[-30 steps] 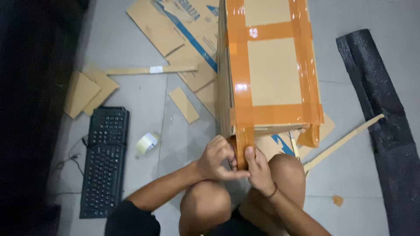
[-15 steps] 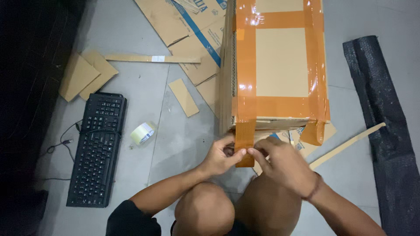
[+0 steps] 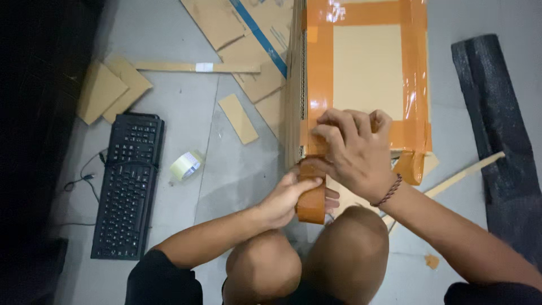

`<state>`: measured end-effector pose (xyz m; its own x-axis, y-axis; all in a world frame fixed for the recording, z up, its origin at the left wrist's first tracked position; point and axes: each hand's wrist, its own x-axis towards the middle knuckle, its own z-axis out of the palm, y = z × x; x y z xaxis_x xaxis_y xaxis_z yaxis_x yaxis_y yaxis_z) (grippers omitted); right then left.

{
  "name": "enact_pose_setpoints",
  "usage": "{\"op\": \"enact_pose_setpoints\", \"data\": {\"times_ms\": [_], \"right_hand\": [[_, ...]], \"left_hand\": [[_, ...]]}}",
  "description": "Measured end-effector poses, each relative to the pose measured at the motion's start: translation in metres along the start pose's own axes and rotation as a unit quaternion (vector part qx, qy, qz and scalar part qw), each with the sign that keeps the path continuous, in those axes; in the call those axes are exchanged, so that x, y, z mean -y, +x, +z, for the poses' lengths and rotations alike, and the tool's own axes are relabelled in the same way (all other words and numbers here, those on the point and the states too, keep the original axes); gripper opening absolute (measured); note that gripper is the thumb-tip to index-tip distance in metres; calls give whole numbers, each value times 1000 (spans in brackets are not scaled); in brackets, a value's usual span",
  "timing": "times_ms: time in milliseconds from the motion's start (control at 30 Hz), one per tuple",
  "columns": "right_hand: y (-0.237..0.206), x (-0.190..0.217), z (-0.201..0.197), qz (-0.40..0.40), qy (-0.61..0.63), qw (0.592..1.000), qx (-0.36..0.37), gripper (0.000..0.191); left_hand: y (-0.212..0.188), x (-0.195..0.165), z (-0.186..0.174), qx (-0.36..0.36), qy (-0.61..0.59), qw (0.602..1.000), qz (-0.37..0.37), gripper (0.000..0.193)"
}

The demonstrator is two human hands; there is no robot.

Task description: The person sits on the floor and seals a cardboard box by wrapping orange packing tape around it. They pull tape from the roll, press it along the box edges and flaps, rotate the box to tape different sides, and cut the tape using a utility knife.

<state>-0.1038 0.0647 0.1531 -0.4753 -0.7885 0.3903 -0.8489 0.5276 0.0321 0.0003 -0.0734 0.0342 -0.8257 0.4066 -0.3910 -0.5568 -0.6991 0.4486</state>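
Observation:
A cardboard box (image 3: 367, 68) bound with wide orange-brown tape stands on the grey floor in front of my knees. My left hand (image 3: 288, 197) grips a roll of brown tape (image 3: 311, 195) at the box's near left corner. My right hand (image 3: 353, 144) lies flat on the box top, fingers pressing the tape strip down near that corner. A loose flap of tape (image 3: 411, 166) hangs off the near right edge.
A black keyboard (image 3: 127, 183) lies at the left with a small roll of pale tape (image 3: 186, 165) beside it. Cardboard scraps (image 3: 237, 117) and strips litter the floor behind. A dark rolled mat (image 3: 499, 141) lies at the right, with a wooden stick (image 3: 460, 178) next to it.
My right hand has moved up from the box's near edge onto its top, pressing the tape down. My left hand stays on the tape roll.

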Motion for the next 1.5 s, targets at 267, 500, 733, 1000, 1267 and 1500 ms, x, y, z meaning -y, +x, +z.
{"op": "enact_pose_setpoints", "data": {"times_ms": [267,500,733,1000,1267,1500], "right_hand": [[-46,-22,0,-58,167,966,-190,28],[-224,-110,106,357,268,770,-456,20],[-293,-84,227,586,75,807,15,49],[-314,-90,193,624,369,682,-93,47],[-208,-80,-48,279,277,919,-19,30],[-62,-33,-82,50,36,988,140,34]], "left_hand": [[14,-17,7,6,-96,993,-61,49],[26,-14,-3,-71,-61,992,-79,50],[25,-15,-11,-93,-52,992,-63,52],[8,-18,-5,-68,-55,994,-70,78],[-7,-9,18,-107,-37,992,52,43],[-8,-3,26,-100,-74,988,88,27]]}}
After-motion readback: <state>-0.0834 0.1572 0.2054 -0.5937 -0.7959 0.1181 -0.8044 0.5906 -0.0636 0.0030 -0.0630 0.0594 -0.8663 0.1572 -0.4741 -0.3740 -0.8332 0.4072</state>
